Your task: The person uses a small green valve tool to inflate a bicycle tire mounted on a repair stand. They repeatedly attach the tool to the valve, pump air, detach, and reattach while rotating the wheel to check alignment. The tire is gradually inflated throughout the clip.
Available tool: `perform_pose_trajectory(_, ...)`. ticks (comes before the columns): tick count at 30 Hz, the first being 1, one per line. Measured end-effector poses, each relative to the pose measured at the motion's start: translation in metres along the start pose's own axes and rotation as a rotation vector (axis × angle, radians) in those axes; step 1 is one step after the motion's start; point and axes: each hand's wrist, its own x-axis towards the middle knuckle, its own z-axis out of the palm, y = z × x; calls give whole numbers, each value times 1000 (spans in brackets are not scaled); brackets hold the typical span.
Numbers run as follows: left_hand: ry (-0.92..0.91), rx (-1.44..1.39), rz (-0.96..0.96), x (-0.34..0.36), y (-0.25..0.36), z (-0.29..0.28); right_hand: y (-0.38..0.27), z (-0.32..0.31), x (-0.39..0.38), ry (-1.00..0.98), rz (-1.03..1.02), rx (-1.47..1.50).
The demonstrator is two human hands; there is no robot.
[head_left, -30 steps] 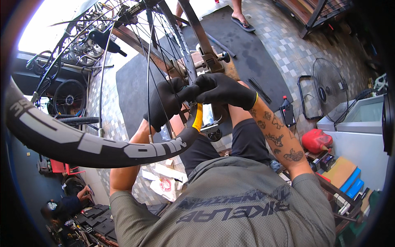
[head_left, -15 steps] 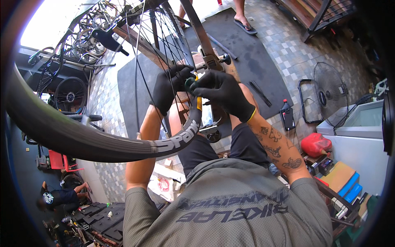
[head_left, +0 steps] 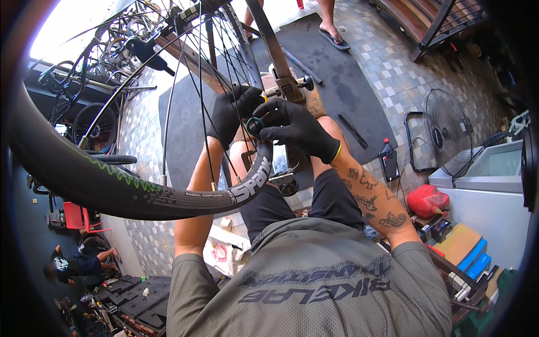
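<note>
A bicycle wheel with a black rim (head_left: 168, 199) and thin black spokes stands in a metal truing stand (head_left: 275, 45) in front of me. My left hand (head_left: 229, 117), in a black glove, is closed at the rim's far part among the spokes; its fingertips are partly hidden. My right hand (head_left: 300, 130), gloved too, holds a round green spoke wrench (head_left: 254, 127) between thumb and fingers, beside the spokes at the rim's inner side. Whether the wrench sits on a nipple I cannot tell.
A dark mat (head_left: 348, 84) lies under the stand, with thin black rods on it. To the right are a fan (head_left: 446, 132), a black bottle (head_left: 388, 160) and a red container (head_left: 426, 200). Another person's sandalled foot (head_left: 335, 38) is ahead; someone sits (head_left: 81, 265) at lower left.
The wheel has turned, its near rim lettering sliding right and up and a green pattern coming into view. My right hand's fingers have loosened somewhat around the wrench, which sits slightly lower and further left.
</note>
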Motion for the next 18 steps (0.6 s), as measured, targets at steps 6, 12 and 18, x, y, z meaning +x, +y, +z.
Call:
perform_pose_trajectory(6,328,-31,97,-35,1,0,-2,8,1,12,34,72)
perform_pose_trajectory(12,-89,-127,13,-81,17,-11,14,-2,12,-87,120,220)
perform_pose_trajectory(18,-328,-31,25,-64,17,-14,21,-5,15,-87,110,240)
